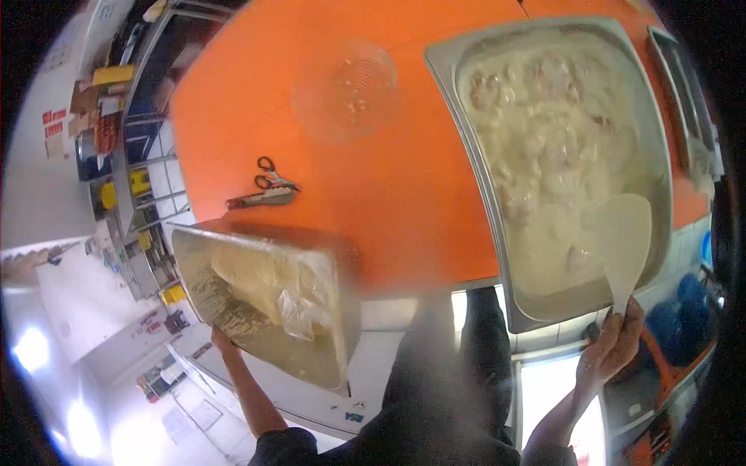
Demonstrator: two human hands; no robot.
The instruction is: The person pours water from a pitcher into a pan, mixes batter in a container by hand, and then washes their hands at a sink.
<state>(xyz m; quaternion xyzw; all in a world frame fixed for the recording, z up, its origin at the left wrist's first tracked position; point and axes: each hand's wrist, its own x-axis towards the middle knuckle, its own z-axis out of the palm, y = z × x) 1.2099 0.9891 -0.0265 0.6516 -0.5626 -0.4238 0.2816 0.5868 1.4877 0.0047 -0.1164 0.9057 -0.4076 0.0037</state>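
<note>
My right hand (616, 346) grips the handle of a broad white spatula (623, 231), whose blade rests in a deep steel tray (483, 182). Thick, pale, creamy batter (559, 225) fills this tray, with lumpy pieces coated in it. On the other side, my left hand (224, 339) holds the near edge of a metal container (311, 363), its fingers mostly hidden behind the wall. This container is tilted towards me. Pale flour-like powder (249, 272) and a crumpled clear plastic bag (299, 314) lie inside it.
An orange tabletop (404, 194) carries black-handled scissors (273, 177) beside a dark-handled tool (263, 199). Farther back is a round clear lid or dish (353, 89) with small crumbs. Another metal tray (676, 93) stands at the far right. Shelving (144, 179) lines the left.
</note>
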